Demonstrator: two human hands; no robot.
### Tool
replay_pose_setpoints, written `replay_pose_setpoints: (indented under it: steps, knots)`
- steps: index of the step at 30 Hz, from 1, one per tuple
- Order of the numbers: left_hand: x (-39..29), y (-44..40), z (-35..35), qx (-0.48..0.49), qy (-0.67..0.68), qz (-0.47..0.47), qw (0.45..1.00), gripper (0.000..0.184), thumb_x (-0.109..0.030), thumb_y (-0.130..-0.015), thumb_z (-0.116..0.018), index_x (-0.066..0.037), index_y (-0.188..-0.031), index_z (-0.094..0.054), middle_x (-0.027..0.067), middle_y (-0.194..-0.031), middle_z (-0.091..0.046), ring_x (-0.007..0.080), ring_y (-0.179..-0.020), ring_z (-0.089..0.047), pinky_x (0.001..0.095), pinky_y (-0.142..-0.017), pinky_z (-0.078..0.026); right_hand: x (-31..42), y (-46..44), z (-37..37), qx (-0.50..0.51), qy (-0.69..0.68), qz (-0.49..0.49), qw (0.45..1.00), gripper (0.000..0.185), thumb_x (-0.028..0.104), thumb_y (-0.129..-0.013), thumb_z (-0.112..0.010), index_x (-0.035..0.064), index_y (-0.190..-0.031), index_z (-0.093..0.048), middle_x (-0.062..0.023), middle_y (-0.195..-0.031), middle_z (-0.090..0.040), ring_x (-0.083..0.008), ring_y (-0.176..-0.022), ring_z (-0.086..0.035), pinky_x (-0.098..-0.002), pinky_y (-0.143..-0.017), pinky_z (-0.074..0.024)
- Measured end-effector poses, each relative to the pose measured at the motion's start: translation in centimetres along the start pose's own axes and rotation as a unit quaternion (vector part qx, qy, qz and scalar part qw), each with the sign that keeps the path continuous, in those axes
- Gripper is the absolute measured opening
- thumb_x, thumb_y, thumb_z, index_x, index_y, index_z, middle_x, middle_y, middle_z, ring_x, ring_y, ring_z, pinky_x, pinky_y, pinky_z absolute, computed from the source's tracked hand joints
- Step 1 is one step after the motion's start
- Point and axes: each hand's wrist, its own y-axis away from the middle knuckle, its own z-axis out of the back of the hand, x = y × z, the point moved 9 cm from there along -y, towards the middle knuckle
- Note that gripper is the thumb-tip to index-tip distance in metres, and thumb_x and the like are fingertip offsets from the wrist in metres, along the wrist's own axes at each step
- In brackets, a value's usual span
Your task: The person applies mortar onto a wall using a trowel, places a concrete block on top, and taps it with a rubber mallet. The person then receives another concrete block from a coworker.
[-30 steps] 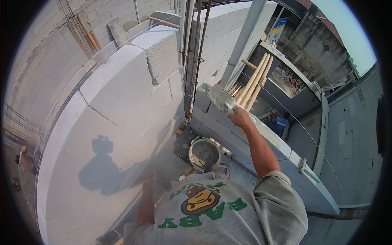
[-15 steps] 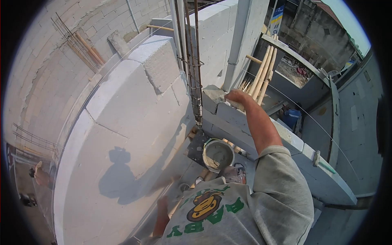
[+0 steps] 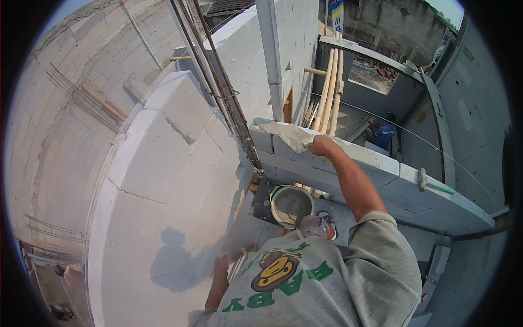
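My right hand (image 3: pixel 322 146) is closed around the handle of a trowel (image 3: pixel 289 136), whose blade is smeared with grey mortar. The blade lies along the top of the low block wall (image 3: pixel 381 163), near its corner by the steel column bars. Below my chest my left hand (image 3: pixel 222 262) hangs beside the tall block wall (image 3: pixel 158 218); its fingers are too unclear to read. Between the walls stands a round bucket (image 3: pixel 280 191) with wet grey mortar inside.
Upright rebar (image 3: pixel 231 101) rises at the corner. A hammer with a green handle (image 3: pixel 438 187) rests on the low wall. Bamboo poles (image 3: pixel 333 90) lean beyond it, and a string crosses there. A person in blue (image 3: pixel 384 135) is behind the low wall; another person's hand (image 3: pixel 73 275) shows far left.
My view has turned, so the walls and bucket sit differently. My right hand with the trowel has shifted along the wall top, and more of the blade shows. My left hand has moved up slightly.
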Motion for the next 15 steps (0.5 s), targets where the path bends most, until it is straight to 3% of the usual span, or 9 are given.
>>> replay_pose_setpoints:
  steps: [2, 4, 7, 11, 12, 14, 15]
  knots:
    - [-3.9, 2.2, -1.2, -0.003, 0.04, 0.022, 0.999, 0.026, -0.027, -0.08, -0.068, -0.008, -0.098, -0.063, 0.007, -0.084, -0.065, 0.0201, -0.073, -0.064, 0.0369, -0.059, -0.047, -1.7, 0.9, -0.2, -0.006, 0.003, -0.015, 1.0, 0.04, 0.025, -0.08, -0.05, -0.0039, -0.104, -0.066, -0.0251, -0.112, -0.061, -0.0378, -0.107, -0.059, -0.0418, -0.092, -0.0464]
    - [-7.3, 3.9, -1.7, -0.013, -0.029, -0.015, 0.999, 0.027, -0.026, -0.081, -0.068, -0.004, -0.097, -0.064, 0.0073, -0.081, -0.065, 0.0199, -0.073, -0.064, 0.0346, -0.063, -0.049, -3.8, 1.7, -0.6, -0.019, -0.011, -0.038, 0.999, 0.039, 0.024, -0.08, -0.05, -0.0043, -0.103, -0.066, -0.0255, -0.111, -0.062, -0.038, -0.106, -0.06, -0.0424, -0.091, -0.0468]
    - [-6.8, 1.7, -2.4, 0.004, -0.016, -0.047, 0.999, 0.029, -0.029, -0.083, -0.067, -0.004, -0.098, -0.065, 0.0075, -0.082, -0.065, 0.0206, -0.072, -0.064, 0.0339, -0.065, -0.049, -6.1, 4.8, -0.4, -0.014, -0.029, -0.064, 0.997, 0.04, 0.026, -0.081, -0.052, -0.0048, -0.102, -0.066, -0.0264, -0.109, -0.062, -0.039, -0.104, -0.06, -0.0429, -0.091, -0.0469]
    - [-4.6, 0.7, -2.8, 0.06, -0.049, -0.024, 0.997, 0.031, -0.027, -0.081, -0.068, -0.006, -0.103, -0.065, 0.0086, -0.085, -0.066, 0.0226, -0.075, -0.064, 0.035, -0.066, -0.05, -10.5, 9.6, -0.4, -0.02, -0.051, -0.113, 0.992, 0.042, 0.029, -0.082, -0.053, -0.0054, -0.101, -0.067, -0.0283, -0.107, -0.062, -0.0397, -0.103, -0.06, -0.044, -0.09, -0.0468]
    - [-5.1, -0.1, -3.0, 0.116, -0.178, -0.173, 0.962, 0.033, -0.025, -0.08, -0.068, -0.008, -0.108, -0.064, 0.0099, -0.087, -0.066, 0.024, -0.077, -0.064, 0.0363, -0.068, -0.051, -12.0, 10.7, -0.7, -0.018, -0.057, -0.121, 0.991, 0.043, 0.032, -0.083, -0.054, -0.0057, -0.101, -0.066, -0.0289, -0.106, -0.062, -0.0403, -0.102, -0.06, -0.0446, -0.09, -0.0465]
    - [-4.6, -0.3, -4.0, 0.181, -0.301, -0.315, 0.882, 0.036, -0.024, -0.079, -0.068, -0.009, -0.112, -0.063, 0.0112, -0.089, -0.067, 0.0254, -0.079, -0.063, 0.0376, -0.07, -0.051, -14.2, 13.5, -1.0, -0.017, -0.063, -0.143, 0.987, 0.045, 0.034, -0.084, -0.054, -0.006, -0.101, -0.066, -0.0296, -0.106, -0.062, -0.0409, -0.101, -0.06, -0.0451, -0.09, -0.0462]
    - [-4.5, -0.2, -4.3, 0.203, -0.272, -0.305, 0.89, 0.039, -0.022, -0.078, -0.068, -0.01, -0.115, -0.061, 0.0126, -0.091, -0.067, 0.0272, -0.081, -0.063, 0.0386, -0.071, -0.052, -14.7, 15.3, -0.5, -0.031, -0.08, -0.154, 0.984, 0.046, 0.035, -0.085, -0.054, -0.0064, -0.102, -0.066, -0.0298, -0.105, -0.062, -0.0413, -0.101, -0.06, -0.0454, -0.089, -0.0458]
